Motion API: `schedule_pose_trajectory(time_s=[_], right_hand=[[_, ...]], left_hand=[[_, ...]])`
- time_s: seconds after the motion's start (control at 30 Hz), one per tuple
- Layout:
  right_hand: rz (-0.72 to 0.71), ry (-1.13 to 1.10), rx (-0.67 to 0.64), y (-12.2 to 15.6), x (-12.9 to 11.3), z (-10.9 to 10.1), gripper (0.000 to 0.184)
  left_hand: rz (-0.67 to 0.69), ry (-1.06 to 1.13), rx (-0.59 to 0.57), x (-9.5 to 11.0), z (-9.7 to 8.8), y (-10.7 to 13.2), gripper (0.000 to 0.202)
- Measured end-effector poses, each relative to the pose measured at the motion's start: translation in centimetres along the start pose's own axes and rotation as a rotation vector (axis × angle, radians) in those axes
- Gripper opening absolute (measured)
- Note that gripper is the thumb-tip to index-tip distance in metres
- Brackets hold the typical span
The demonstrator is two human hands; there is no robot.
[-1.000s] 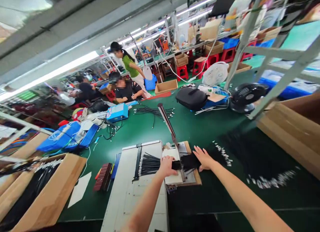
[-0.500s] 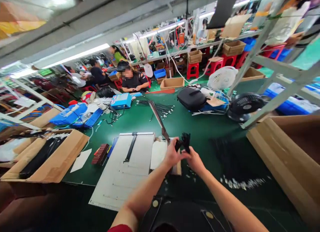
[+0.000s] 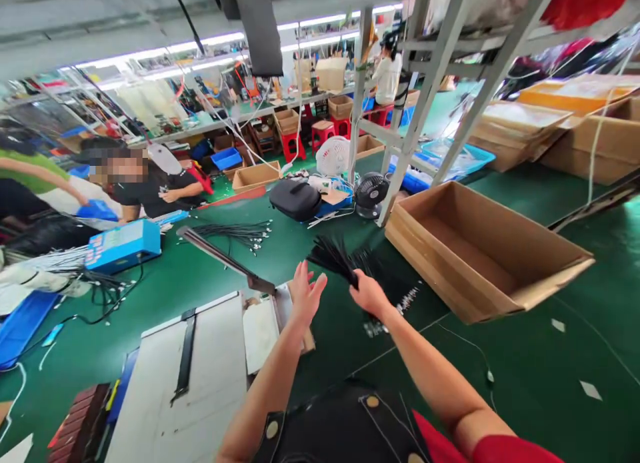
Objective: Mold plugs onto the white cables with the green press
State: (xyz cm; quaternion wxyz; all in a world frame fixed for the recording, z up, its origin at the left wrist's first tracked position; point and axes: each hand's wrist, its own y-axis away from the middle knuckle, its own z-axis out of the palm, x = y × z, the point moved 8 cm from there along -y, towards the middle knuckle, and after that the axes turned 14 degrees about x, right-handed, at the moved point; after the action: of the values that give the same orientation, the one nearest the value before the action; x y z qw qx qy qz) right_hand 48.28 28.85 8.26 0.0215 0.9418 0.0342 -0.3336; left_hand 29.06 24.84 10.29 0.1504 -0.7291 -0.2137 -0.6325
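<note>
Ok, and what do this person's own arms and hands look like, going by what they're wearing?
The left hand and right hand are ungloved, with bare wrists and forearms. A red sleeve shows on the upper right arm; no left sleeve is visible. Between the arms is a black garment with round, brass-toned buttons.

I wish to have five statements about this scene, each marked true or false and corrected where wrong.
The right hand grips a bundle of black cables. True.
The left hand also grips cables. False: the left hand is open and holds nothing.
The long lever beside the white board is raised. True.
The black fan lies inside the large cardboard box. False: the fan stands on the green table.
The box is open on top. True.
</note>
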Motion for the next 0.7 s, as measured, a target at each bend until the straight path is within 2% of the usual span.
schedule_pose_trajectory(time_s=[0.07,0.13,0.2,0.23,0.3,0.37,0.47,0.53,0.6,0.7], right_hand=[[0.062,0.133,0.015,-3.3,3.0,-1.9,0.037],[0.103,0.236,0.02,-5.3,5.2,-2.6,0.044],[0.093,0.293,0.022,-5.2,5.9,-1.3,0.057],[0.062,0.3,0.017,-4.3,5.5,0.1,0.061],[-0.05,0.272,-0.018,-0.7,3.1,4.3,0.059],[-0.196,0.217,-0.085,4.7,-0.9,9.5,0.052],[-0.451,0.127,-0.229,14.3,-8.2,17.1,0.049],[-0.64,0.082,-0.349,20.0,-12.8,21.2,0.053],[-0.779,0.132,-0.458,23.7,-16.4,24.5,0.055],[-0.814,0.326,-0.502,25.2,-19.8,28.0,0.045]], left_hand=[[-0.109,-0.138,-0.046,-2.6,-1.2,0.7,0.073],[-0.191,-0.195,-0.108,-5.4,-2.7,2.9,0.071],[-0.248,-0.209,-0.197,-8.5,-4.5,6.5,0.071],[-0.296,-0.208,-0.287,-10.2,-5.4,8.8,0.071],[-0.379,-0.219,-0.464,-13.2,-7.6,13.7,0.068],[-0.416,-0.343,-0.553,-15.5,-11.1,17.6,0.065],[-0.392,-0.591,-0.744,-17.3,-16.1,22.2,0.058],[-0.382,-0.647,-0.866,-18.0,-19.0,24.6,0.044],[-0.397,-0.635,-0.885,-19.1,-22.2,26.1,0.032],[-0.399,-0.601,-0.803,-21.4,-28.3,27.5,0.021]])
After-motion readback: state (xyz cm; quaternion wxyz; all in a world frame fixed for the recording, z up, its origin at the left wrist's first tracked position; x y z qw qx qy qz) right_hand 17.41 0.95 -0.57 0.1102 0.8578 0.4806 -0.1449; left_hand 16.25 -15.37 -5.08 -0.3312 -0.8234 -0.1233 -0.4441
